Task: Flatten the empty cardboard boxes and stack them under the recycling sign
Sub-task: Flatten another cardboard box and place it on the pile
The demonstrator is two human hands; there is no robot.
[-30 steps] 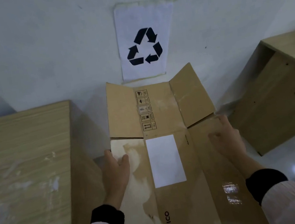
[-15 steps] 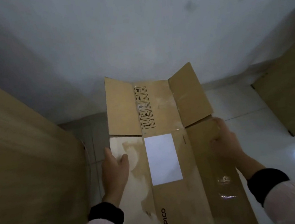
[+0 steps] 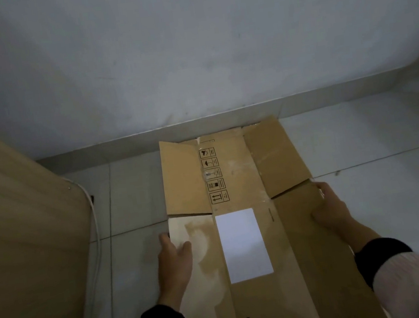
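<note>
Cardboard, brown and stained pale in patches, is seen from the head camera as a flattened box (image 3: 251, 233) held low over a light tiled floor (image 3: 384, 182), its far flaps reaching the skirting at the foot of a grey wall (image 3: 188, 54). Both far flaps are folded open, one to each side of a middle panel printed with a column of handling symbols (image 3: 214, 175). A blank white label (image 3: 243, 245) is stuck just nearer than those symbols, and the letters "PICO" are printed near the bottom edge. The left hand (image 3: 174, 263) is laid on the box's left edge, its grip pinching that edge with the thumb on top and the fingers wrapped beneath. The right hand (image 3: 330, 209) is closed over the right edge just below the open flap, its grip likewise pinching the cardboard. Black cuffs and pale sleeves are seen at both wrists. A wooden panel (image 3: 25, 238) stands at the left, with a white cable (image 3: 95, 245) running down beside it.
</note>
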